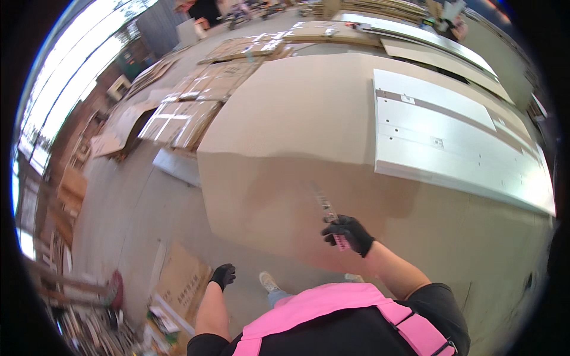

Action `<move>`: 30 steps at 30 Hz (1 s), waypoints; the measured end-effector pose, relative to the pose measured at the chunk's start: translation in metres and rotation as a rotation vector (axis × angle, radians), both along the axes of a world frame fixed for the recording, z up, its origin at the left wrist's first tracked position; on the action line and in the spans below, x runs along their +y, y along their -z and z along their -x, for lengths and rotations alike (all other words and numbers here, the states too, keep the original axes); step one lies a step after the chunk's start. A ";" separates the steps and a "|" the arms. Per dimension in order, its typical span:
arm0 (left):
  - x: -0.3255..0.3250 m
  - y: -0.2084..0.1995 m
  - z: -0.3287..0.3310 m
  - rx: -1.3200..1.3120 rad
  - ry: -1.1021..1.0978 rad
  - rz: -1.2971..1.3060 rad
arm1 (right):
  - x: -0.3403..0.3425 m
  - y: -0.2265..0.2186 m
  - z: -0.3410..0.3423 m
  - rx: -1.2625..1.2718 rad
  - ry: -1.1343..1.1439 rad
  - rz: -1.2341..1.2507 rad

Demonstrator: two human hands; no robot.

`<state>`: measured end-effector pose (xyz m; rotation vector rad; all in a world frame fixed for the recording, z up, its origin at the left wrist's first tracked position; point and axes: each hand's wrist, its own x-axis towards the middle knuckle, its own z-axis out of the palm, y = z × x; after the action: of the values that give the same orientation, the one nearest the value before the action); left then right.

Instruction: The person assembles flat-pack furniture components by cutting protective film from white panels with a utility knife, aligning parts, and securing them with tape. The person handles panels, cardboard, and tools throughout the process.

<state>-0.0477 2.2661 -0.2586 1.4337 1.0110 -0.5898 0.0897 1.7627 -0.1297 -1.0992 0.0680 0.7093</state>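
Observation:
My right hand [350, 234], in a black glove, is closed around a slim tool with a pink handle and a thin metal blade [323, 204] that points up over a large beige board [309, 118]. It hovers above the board's near edge. My left hand [223, 275], also black-gloved, hangs at my side with fingers curled, holding nothing, above the concrete floor. A stack of white panels [445, 142] with small fittings lies on the board's right half.
Flattened cardboard sheets [190, 113] cover the floor to the left of the board. A cardboard box [181, 285] and scrap wood [89, 320] lie at lower left. More boards and panels [415, 35] are stacked at the back. My shoe [268, 280] shows on the floor.

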 end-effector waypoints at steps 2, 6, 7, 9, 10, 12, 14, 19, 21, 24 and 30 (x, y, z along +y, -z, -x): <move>0.069 0.031 -0.059 -0.076 0.113 -0.157 | 0.010 0.012 0.016 0.121 0.195 -0.035; 0.154 0.067 -0.168 -0.288 0.316 -0.490 | 0.054 0.013 0.076 0.299 0.509 0.062; 0.166 0.067 -0.187 -0.359 0.244 -0.505 | 0.066 0.009 0.086 0.327 0.549 0.083; 0.182 0.062 -0.221 -0.341 0.222 -0.490 | 0.082 -0.005 0.100 0.257 0.588 0.134; 0.187 0.060 -0.235 -0.348 0.250 -0.521 | 0.087 -0.012 0.104 0.225 0.607 0.141; 0.190 0.063 -0.257 -0.350 0.184 -0.223 | 0.094 -0.026 0.105 0.155 0.650 0.262; 0.190 0.073 -0.272 -0.376 0.134 -0.096 | 0.096 -0.038 0.102 0.117 0.702 0.335; 0.188 0.093 -0.293 -0.489 0.282 0.090 | 0.104 -0.051 0.089 0.016 0.872 0.413; 0.193 0.084 -0.298 -0.521 0.280 -0.033 | 0.106 -0.050 0.086 0.059 0.899 0.415; 0.206 0.056 -0.297 -0.450 0.216 -0.085 | 0.104 -0.043 0.078 0.070 0.889 0.450; 0.228 0.015 -0.242 -0.319 0.214 -0.142 | 0.102 -0.008 0.033 0.088 0.852 0.457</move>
<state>0.1941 2.4943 -0.2733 1.7130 0.6622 -0.4304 0.0565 1.8644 -0.1215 -1.3238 0.7582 -0.0401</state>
